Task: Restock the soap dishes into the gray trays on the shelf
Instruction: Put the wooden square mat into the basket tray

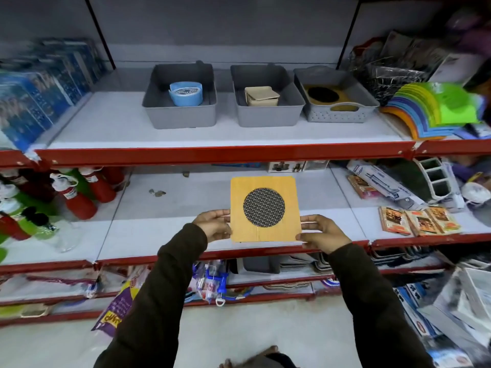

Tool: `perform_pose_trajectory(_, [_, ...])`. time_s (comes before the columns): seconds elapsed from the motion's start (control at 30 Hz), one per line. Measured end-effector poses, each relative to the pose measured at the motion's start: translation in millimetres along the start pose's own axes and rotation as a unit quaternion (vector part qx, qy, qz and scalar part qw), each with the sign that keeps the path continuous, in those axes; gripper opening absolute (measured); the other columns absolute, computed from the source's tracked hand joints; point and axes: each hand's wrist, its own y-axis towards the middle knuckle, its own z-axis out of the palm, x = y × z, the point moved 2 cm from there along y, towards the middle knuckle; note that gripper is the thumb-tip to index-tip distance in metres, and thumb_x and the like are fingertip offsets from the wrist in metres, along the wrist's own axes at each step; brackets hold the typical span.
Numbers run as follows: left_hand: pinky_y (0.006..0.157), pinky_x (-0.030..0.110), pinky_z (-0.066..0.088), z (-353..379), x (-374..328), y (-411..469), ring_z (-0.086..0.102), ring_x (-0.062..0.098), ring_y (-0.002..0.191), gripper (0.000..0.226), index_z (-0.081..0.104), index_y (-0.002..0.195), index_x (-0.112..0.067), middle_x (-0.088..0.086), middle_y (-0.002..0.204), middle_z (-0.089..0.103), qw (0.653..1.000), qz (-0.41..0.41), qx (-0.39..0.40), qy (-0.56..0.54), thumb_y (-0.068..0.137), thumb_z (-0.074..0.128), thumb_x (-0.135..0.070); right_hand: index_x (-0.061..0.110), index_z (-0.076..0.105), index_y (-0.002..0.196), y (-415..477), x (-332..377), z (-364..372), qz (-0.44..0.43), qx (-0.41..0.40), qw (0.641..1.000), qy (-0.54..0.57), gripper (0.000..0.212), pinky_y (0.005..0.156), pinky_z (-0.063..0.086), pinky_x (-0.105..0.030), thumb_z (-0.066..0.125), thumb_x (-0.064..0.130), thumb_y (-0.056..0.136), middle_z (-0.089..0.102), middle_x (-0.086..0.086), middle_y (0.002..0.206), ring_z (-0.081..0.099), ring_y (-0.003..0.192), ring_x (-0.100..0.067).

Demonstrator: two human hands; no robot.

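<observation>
I hold a square yellow wooden soap dish with a round black mesh centre flat in front of the middle shelf. My left hand grips its left edge and my right hand grips its lower right corner. On the upper shelf stand three gray trays in a row. The left tray holds a round blue dish. The middle tray holds a beige square dish. The right tray, with a handle slot, holds a yellow dish with a black mesh circle.
Blue packaged goods fill the upper shelf's left end; wire baskets and stacked coloured plastic pieces sit at its right. Red and green spray bottles stand left on the middle shelf, small packets and boxes at right. Lower shelves hold mixed goods.
</observation>
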Motion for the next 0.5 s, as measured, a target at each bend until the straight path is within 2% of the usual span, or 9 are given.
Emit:
perform_pose_trajectory(0.07, [0.058, 0.021, 0.058, 4, -9, -12, 0.06, 0.021, 0.08, 0.051, 0.049, 0.125, -0.004, 0.008, 0.1, 0.061, 1.0, 0.007, 0.013, 0.017, 0.084, 0.046, 0.025, 0.01, 0.055, 0.102, -10, 8, -4, 0.0, 0.009, 1.0, 0.001, 0.036, 0.053, 0.056, -0.023, 0.067, -0.014, 0.076, 0.062, -0.009, 0.093, 0.062, 0.077, -0.019])
perform_pose_trajectory(0.13, [0.057, 0.022, 0.058, 9, -16, -24, 0.06, 0.02, 0.078, 0.045, 0.05, 0.117, -0.005, 0.007, 0.097, 0.062, 0.999, 0.015, 0.027, 0.02, 0.084, 0.044, 0.025, 0.011, 0.056, 0.099, -21, 15, -11, -0.002, 0.028, 1.0, -0.002, 0.036, 0.06, 0.058, -0.029, 0.066, -0.015, 0.076, 0.062, -0.011, 0.094, 0.062, 0.079, -0.022])
perform_pose_trajectory(0.23, [0.056, 0.022, 0.057, 19, -34, -46, 0.062, 0.017, 0.072, 0.041, 0.054, 0.103, -0.009, 0.007, 0.091, 0.063, 0.998, 0.027, 0.052, 0.012, 0.085, 0.042, 0.026, 0.005, 0.056, 0.11, -42, 33, -27, -0.01, 0.054, 0.998, -0.003, 0.039, 0.069, 0.06, -0.032, 0.065, -0.015, 0.078, 0.062, -0.017, 0.104, 0.064, 0.085, -0.028])
perform_pose_trajectory(0.4, [0.062, 0.025, 0.06, 41, -87, -63, 0.065, 0.023, 0.084, 0.053, 0.053, 0.126, -0.003, 0.013, 0.11, 0.065, 0.991, 0.089, 0.091, -0.03, 0.083, 0.045, 0.027, 0.004, 0.058, 0.117, -65, 82, -63, -0.085, 0.045, 0.995, 0.001, 0.052, 0.076, 0.061, -0.03, 0.075, -0.006, 0.069, 0.064, -0.022, 0.112, 0.066, 0.092, -0.028])
perform_pose_trajectory(0.5, [0.067, 0.025, 0.061, 66, -132, -70, 0.072, 0.017, 0.079, 0.046, 0.057, 0.121, -0.003, 0.011, 0.107, 0.069, 0.981, 0.162, 0.101, -0.032, 0.085, 0.045, 0.023, -0.001, 0.06, 0.117, -67, 118, -88, -0.127, 0.024, 0.99, 0.047, 0.043, 0.068, 0.061, -0.025, 0.066, -0.015, 0.077, 0.066, -0.022, 0.111, 0.069, 0.087, -0.024])
